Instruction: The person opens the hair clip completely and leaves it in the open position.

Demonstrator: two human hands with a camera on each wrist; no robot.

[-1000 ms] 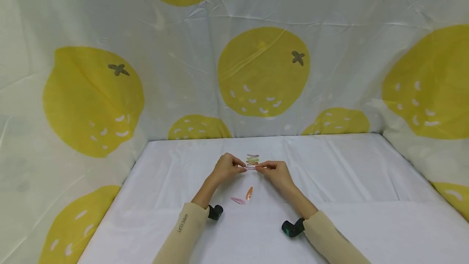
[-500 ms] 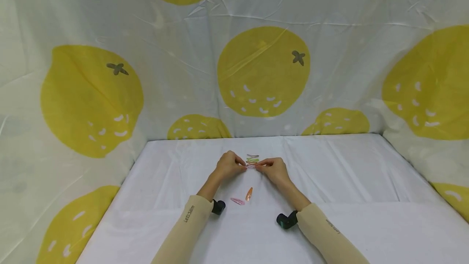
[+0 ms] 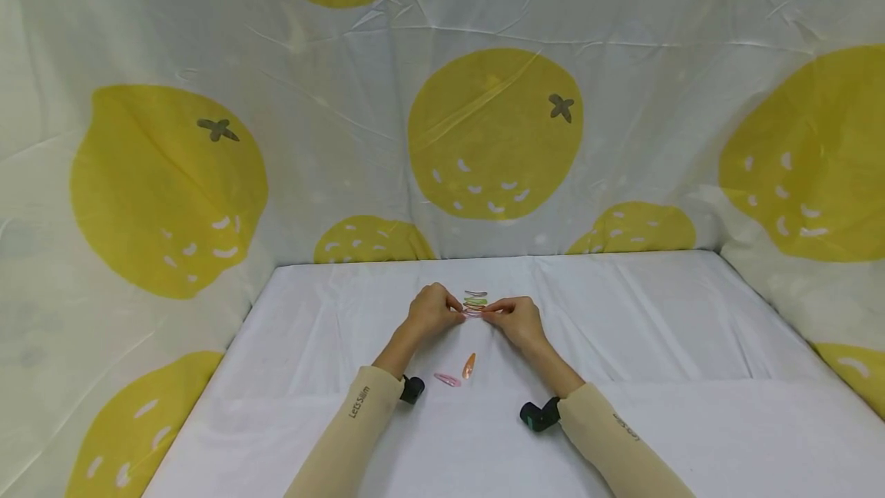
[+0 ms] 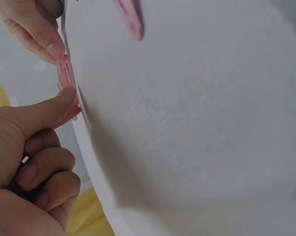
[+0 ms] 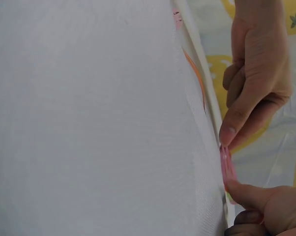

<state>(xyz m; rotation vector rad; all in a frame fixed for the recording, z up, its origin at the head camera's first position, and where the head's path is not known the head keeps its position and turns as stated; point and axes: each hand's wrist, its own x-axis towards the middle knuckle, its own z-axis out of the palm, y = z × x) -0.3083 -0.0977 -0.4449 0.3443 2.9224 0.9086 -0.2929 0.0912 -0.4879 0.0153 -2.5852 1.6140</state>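
Note:
A pink snap hair clip (image 3: 472, 314) lies between my two hands, at the near end of a column of clips. My left hand (image 3: 432, 310) pinches its left end with thumb and finger. From the other side, my right hand (image 3: 517, 321) pinches the right end. Both wrist views show the slotted pink clip (image 4: 65, 73) spanning the two sets of fingertips, close over the white cloth. Just beyond it in the head view are an orange clip (image 3: 475, 307), a green clip (image 3: 475, 301) and a greyish clip (image 3: 475, 293), laid roughly parallel.
Nearer to me on the white-covered table (image 3: 664, 436) lie a loose orange hair clip (image 3: 469, 366) and another pink one (image 3: 447, 380). A lemon-print curtain (image 3: 498, 137) rises behind the table and along its sides.
Both hands have shifted slightly forward, bringing the pink hair clip closer to the orange one in the column. Over the last half second they have hardly moved. The two loose clips stay put.

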